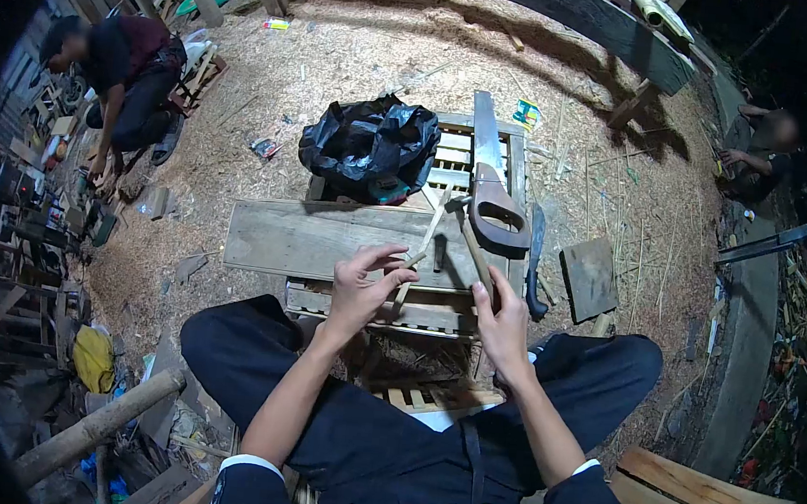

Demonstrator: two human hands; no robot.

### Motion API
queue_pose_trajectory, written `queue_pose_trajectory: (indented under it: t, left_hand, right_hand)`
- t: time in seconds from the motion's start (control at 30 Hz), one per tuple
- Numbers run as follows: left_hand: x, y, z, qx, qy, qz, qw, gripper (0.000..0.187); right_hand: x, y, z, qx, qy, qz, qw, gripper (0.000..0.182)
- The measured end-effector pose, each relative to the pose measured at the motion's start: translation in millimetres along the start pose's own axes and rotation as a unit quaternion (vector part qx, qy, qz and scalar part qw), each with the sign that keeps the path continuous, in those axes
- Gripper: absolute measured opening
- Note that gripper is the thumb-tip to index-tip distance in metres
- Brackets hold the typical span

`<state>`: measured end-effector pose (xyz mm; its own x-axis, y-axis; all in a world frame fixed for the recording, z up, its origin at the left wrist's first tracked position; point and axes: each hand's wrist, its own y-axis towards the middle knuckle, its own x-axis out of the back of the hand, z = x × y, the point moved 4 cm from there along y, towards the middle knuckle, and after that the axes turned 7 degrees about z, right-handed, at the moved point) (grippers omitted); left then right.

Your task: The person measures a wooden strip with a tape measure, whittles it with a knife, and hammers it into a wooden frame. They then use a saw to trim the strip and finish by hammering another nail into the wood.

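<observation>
My right hand (pixel 501 323) is wrapped round the wooden handle of a small hammer (pixel 473 247), its head pointing up and away from me. My left hand (pixel 367 287) pinches a short thin stick (pixel 414 260) between thumb and fingers. Close by, a long pale wooden strip (pixel 437 218) slants across a flat plank (pixel 294 238). The plank lies on a low slatted crate (pixel 455 151). A handsaw (pixel 491 154) with a brown handle rests on the crate's right side. Left of the saw sits a crumpled black plastic bag (pixel 370 143).
A dark-handled blade (pixel 534 263) and a square board (pixel 589 278) lie at the right. One person (pixel 131 75) bends over at the upper left; another person (pixel 758 153) sits at the far right. A heavy beam (pixel 578 18) crosses the top. Shavings cover the ground.
</observation>
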<state>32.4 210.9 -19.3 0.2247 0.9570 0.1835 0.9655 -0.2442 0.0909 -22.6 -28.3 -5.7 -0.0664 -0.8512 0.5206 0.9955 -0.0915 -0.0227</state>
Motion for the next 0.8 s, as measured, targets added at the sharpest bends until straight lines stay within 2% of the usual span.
queue_pose_trajectory:
  t: [0.07,0.17,0.23,0.27,0.3,0.37,0.47,0.6,0.67,0.8]
  left_hand:
    - [-1,2,-2,-0.023,0.049,0.017,0.998,0.030]
    - [-8,7,-6,-0.029,0.013,-0.016,0.999,0.026]
    - [-12,11,-10,-0.032,0.015,-0.001,0.999,0.021]
    - [-16,14,-12,-0.035,0.018,0.013,0.999,0.017]
    - [-18,17,-10,-0.034,0.018,0.016,0.999,0.017]
    - [-25,21,-10,-0.070,0.074,0.051,0.994,0.013]
    - [-38,25,-7,-0.071,0.060,0.064,0.994,0.012]
    - [-54,27,-11,-0.041,0.008,0.087,0.995,0.012]
    - [-57,26,-12,-0.087,0.040,0.105,0.990,0.013]
    - [-60,24,-14,-0.114,0.080,0.127,0.982,0.013]
  right_hand:
    - [5,8,-11,0.006,0.001,0.001,1.000,0.046]
    - [16,16,-11,0.039,-0.014,-0.014,0.999,0.041]
    - [22,19,-16,-0.001,0.006,0.002,1.000,0.033]
    - [23,22,-21,0.027,0.023,-0.001,0.999,0.026]
    - [23,24,-27,0.025,0.023,-0.003,0.999,0.026]
    - [21,26,-45,-0.022,0.107,0.029,0.994,0.024]
    - [23,25,-38,-0.016,0.134,0.017,0.991,0.026]
    - [27,20,-26,-0.017,0.239,0.062,0.969,0.036]
    - [27,17,-22,-0.018,0.262,0.072,0.962,0.037]
    - [27,15,-18,-0.022,0.301,0.089,0.949,0.038]
